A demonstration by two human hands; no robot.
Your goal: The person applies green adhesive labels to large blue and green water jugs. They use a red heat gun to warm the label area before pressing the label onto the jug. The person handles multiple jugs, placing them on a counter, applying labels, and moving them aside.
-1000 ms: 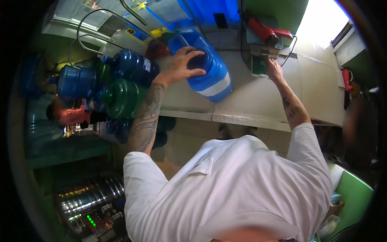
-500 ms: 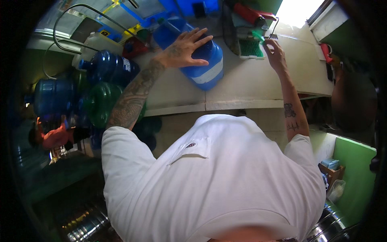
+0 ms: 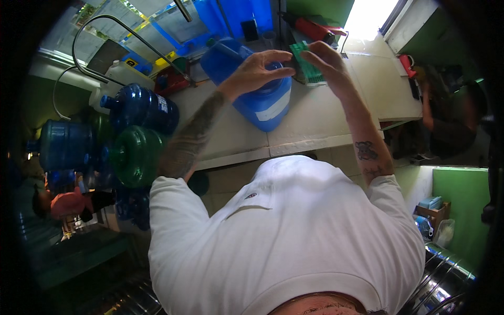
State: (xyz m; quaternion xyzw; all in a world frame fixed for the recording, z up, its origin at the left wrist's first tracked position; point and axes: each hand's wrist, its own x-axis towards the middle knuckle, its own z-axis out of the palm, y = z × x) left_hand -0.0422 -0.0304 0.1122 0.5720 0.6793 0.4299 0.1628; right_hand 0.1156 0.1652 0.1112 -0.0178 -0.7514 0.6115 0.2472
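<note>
A blue water jug [image 3: 273, 115] with a white label stands on the tiled counter, its round cap partly behind my left hand [image 3: 258, 71]. That hand is over the jug's top, thumb and fingers spread apart, with nothing seen in them. My right hand [image 3: 326, 59] is raised just right of the jug, fingers bent together on a thin green plastic piece [image 3: 297, 51]. Behind that piece, a tray of green strips [image 3: 315, 79] sits on the counter; the two greens overlap, so the held piece's full outline cannot be made out.
A red heat-gun-like tool [image 3: 315, 29] lies beyond the tray. Several large bottles, such as a green one [image 3: 139, 155], are stacked at left below a curved metal pipe [image 3: 107, 17]. A red-handled thing [image 3: 407, 65] is at right. Another person [image 3: 457, 126] is at far right.
My right hand has moved left with the green piece, toward the jug. My left hand has shifted right and lifted off the jug's surface, its fingers now turned toward the right hand.
</note>
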